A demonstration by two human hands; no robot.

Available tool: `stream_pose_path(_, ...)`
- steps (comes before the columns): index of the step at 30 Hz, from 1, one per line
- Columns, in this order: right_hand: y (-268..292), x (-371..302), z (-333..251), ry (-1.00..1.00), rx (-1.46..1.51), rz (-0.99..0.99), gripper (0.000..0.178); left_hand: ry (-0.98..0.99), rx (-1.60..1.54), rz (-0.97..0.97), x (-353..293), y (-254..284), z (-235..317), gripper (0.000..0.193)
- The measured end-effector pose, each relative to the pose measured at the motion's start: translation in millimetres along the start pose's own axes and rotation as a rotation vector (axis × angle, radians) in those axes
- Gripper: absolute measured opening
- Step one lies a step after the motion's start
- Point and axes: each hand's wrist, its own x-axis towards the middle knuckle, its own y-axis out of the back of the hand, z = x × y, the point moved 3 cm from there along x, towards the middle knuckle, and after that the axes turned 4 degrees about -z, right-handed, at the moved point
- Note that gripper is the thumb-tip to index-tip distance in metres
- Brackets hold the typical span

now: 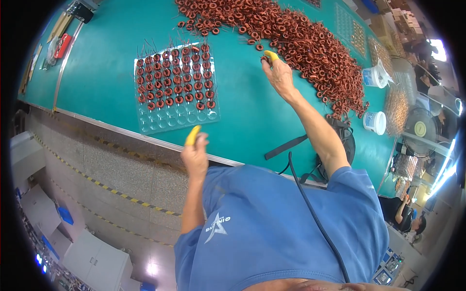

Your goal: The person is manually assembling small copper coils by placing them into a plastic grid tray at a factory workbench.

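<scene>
My right hand [279, 76], a yellow cover on one finger, reaches to the edge of a big heap of copper-red ring coils [310, 51]. Its fingertips are closed on a small ring coil [265, 58], partly hidden by the fingers. By the table's front edge is my left hand [195, 154], also with a yellow finger cover. Its fingers look bent but apart, slightly blurred, with nothing visible in them. Just beyond it lies a clear plastic tray [145, 127] with round pockets. Ring coils with wire leads fill its far rows; the nearest pockets hold none.
Two white tubs [374, 122] and more clear trays [358, 38] are at the right. A black bag with a strap [286, 147] lies near my right arm. A red tool [63, 46] sits at the far left. People work at the right.
</scene>
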Motion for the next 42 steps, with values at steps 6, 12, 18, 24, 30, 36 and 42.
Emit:
stream_pose_path(6,28.1,-99.7,-52.2,0.235,0.086,0.112,0.054,-0.125,-0.356,-0.205,9.6,-105.2,30.9,0.047)
stream_pose_path(12,39.3,-147.6,-77.3,0.495,0.068,0.175,0.052,-0.34,-0.137,-0.248,11.2,-131.5,62.0,0.039)
stream_pose_path(18,74.4,-137.9,-107.1,0.357,0.309,0.071,0.044,-0.022,-0.595,-0.363,19.1,-109.9,57.8,0.035)
stream_pose_path(24,57.5,-146.7,-108.5,0.519,0.281,-0.22,0.024,0.323,-0.823,-0.555,-1.6,-88.5,53.3,0.036)
stream_pose_path(30,47.5,-171.1,-112.0,0.37,0.344,-0.201,0.019,0.217,-0.644,-0.566,-29.4,-81.8,37.8,0.038)
stream_pose_path(36,29.1,-180.1,-96.8,-0.008,0.799,-0.281,0.023,-0.094,-0.332,-0.47,-39.0,-76.0,45.8,0.027)
stream_pose_path(42,16.7,-180.1,-83.3,0.009,0.711,-0.363,0.026,-0.039,-0.279,-0.473,-27.9,-68.3,42.2,0.028)
